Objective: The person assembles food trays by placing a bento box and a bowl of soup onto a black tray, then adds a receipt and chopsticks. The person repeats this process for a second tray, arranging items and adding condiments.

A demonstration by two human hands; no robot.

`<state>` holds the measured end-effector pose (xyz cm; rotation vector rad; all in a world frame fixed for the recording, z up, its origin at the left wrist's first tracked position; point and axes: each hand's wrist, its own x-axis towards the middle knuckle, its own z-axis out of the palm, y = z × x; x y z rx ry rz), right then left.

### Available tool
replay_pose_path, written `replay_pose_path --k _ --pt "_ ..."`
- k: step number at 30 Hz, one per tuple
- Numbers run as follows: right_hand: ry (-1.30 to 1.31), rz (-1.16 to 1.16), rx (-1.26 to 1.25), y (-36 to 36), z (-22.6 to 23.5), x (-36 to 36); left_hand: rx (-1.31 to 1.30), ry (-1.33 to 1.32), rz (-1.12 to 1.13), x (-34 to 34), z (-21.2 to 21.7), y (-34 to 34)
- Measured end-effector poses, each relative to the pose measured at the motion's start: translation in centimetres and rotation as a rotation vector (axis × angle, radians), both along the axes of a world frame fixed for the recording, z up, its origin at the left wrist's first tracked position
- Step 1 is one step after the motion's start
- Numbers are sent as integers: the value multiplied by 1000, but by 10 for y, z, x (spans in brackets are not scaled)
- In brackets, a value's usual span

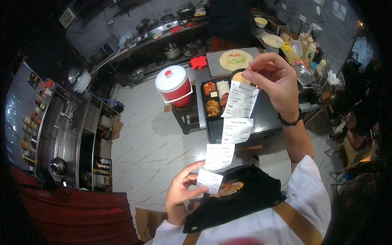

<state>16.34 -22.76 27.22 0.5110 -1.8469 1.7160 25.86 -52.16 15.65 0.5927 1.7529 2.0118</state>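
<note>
Steel counter [61,134] down the left side, row of bottles [29,126] along its outer edge, round metal pot [58,165] at its near end. Dark red covering [90,212] below that, lower left corner. White cooker [83,81] past the counter's far end. Then pale veined floor tiles [141,134].

Red cooler [179,98], white lid, upright on a low dark stand [185,119].

Left hand [179,190]: pinching the lowest slip [210,181], thumb on its face, fingers behind. Forefinger tip is right by the second-lowest slip [219,156].

Paper is four white printed slips, stepping up and rightward between the two hands, held in the air above the apron [245,179] and in front of the table. Third one up [237,130] sits under the top slip [241,100]. Can't tell if they're all one strip.

Behind the slips: black compartment tray [203,100] with rice, orange-red food and brown pieces, partly covered from view. Red cloth [199,62] beyond it, next to a round flatbread [235,60] with green and orange filling.

Right hand [273,77]: thumb and forefinger closed on the top slip's upper edge, other fingers curled. Dark bead bracelet [290,118] on that wrist.

Far right: squeeze bottles [310,50] crowded on the side counter, yellow bowl [260,21] further back.
</note>
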Motion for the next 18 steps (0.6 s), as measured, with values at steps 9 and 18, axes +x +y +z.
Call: replay_pose_path --k 9,18 --pt "15 -28 16 -1 -4 -7 27 -44 -6 -6 2 -4" --pt "-41 -138 -2 15 -9 -6 -44 -110 23 -22 9 10"
